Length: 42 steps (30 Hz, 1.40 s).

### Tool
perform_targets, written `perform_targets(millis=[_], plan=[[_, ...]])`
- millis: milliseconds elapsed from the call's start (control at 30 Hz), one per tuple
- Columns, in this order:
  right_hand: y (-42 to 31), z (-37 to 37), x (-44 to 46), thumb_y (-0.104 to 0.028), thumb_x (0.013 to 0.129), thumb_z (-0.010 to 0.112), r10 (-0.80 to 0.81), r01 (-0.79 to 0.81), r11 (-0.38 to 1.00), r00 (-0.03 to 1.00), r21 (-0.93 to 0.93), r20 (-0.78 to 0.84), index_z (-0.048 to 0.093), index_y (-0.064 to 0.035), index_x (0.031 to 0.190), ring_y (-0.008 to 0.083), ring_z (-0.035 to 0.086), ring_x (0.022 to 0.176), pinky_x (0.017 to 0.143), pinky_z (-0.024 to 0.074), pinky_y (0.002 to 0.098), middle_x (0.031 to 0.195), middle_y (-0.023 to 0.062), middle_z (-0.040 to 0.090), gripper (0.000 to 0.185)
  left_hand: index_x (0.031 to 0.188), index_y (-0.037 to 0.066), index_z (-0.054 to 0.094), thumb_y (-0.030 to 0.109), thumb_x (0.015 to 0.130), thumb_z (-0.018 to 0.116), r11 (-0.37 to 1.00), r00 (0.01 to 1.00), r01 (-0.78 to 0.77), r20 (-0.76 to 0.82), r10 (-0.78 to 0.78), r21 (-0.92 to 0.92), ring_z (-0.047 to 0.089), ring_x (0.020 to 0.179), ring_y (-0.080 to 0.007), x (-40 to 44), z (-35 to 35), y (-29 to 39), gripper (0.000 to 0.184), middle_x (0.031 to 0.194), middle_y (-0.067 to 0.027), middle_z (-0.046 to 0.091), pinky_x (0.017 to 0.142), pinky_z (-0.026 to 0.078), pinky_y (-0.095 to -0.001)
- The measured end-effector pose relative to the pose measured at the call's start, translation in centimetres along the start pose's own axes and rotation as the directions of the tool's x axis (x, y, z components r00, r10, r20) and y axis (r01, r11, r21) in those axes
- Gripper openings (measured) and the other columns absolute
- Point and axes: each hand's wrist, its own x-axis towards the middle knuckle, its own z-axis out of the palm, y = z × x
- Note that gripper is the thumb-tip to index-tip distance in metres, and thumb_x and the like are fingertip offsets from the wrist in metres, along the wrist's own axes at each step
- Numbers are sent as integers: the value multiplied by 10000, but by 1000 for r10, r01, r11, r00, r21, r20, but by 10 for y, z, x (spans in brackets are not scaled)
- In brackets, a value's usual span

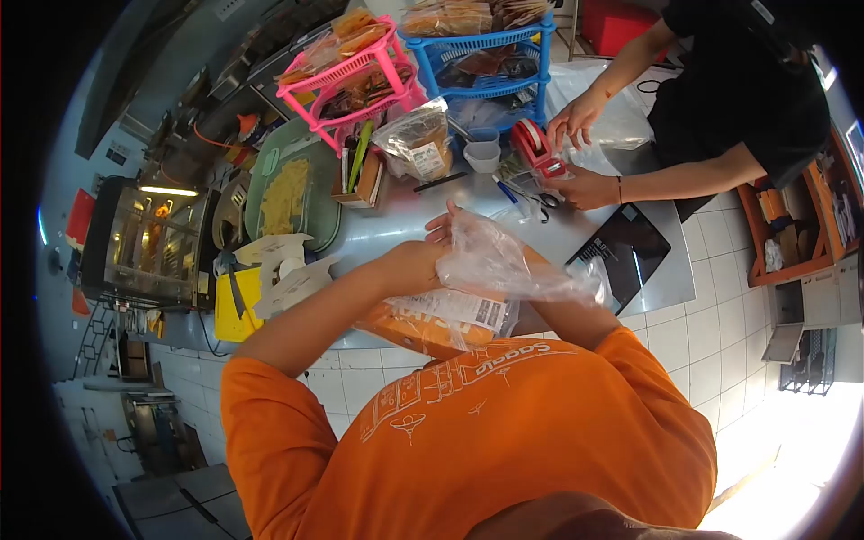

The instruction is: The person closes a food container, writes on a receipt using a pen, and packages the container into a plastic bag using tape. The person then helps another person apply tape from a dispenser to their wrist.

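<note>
The clear bag (499, 256) spans left hand (412, 263) and right forearm (571, 321), a few fingers (438, 231) slightly spread, the rest hidden so I cannot tell any pinch, and 1 forearm bump could topple the orange packet (405, 329) below, at the table's (382, 225) near edge.

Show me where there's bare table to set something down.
The clearest patch of table lies between the green tub, the pouch and the left forearm. A slimmer strip borders the right side of the black slab. It's crowded around the scissors, tape dispenser and co-worker's hands.
</note>
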Motion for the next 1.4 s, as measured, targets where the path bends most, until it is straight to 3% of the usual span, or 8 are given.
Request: perform_targets(millis=[67,167,400,500,1000,1100,1267,1400], plan=[[-9,-26,3,-481,920,503,-209,113,883,964,-456,-166,605,5,1087,254,635,873,759,496,360,969,121,666,523,1076,131,627,327,794,657,989,990,90,-102,-101,-114,614,961,-333,-8,21,-21,344,1075,-145,637,827,486,-417],[-35,-77,-1,-304,897,591,-562,28,367,803,-930,-198,644,-10,977,197,637,788,696,485,320,897,113,665,309,1107,135,625,324,779,672,942,939,209,-215,-268,-262,619,958,-341,-14,52,-42,381,1043,-163,653,827,489,-402],[-100,-79,32,-378,819,618,-731,-336,-130,668,-933,-139,704,-115,966,288,616,981,843,473,440,944,116,661,314,1223,-3,522,363,832,663,701,606,332,-426,-671,-631,612,1009,-285,1,150,-69,554,1114,-203,620,850,473,-365],[-104,-72,50,-397,811,632,-695,-486,-157,673,-859,-253,712,-160,959,262,607,1010,881,436,477,938,71,677,291,1241,-54,474,322,862,660,375,549,156,-235,-802,-914,586,1017,-236,-3,129,-29,566,1143,-184,599,860,463,-344],[-107,-59,68,-430,781,624,-644,-521,42,639,-853,-421,716,-194,932,227,647,936,893,341,531,900,1,705,295,1130,2,575,204,855,673,838,727,145,-517,-451,-526,596,1004,-276,-8,173,-83,355,1091,-163,620,859,465,-358],[-112,-49,58,-302,791,639,-796,-439,-45,558,-898,-233,706,-188,905,251,645,907,828,412,496,920,57,696,175,1104,12,594,227,857,649,918,749,167,-560,-355,-359,587,964,-306,-13,174,-85,332,1058,-171,614,833,466,-386],[-85,-8,13,-131,863,612,-806,184,453,503,-872,-312,630,-9,857,120,600,643,571,475,258,792,60,664,124,985,63,663,280,847,596,942,836,323,-439,-329,-91,558,910,-337,-12,170,-84,266,980,-150,605,760,445,-443],[11,20,-22,-76,898,562,-496,253,807,781,-534,-380,609,-8,916,72,562,670,602,475,217,823,35,639,84,935,68,660,223,751,643,963,860,255,-475,-186,84,572,879,-322,-2,178,-95,241,943,-119,619,741,452,-430]])
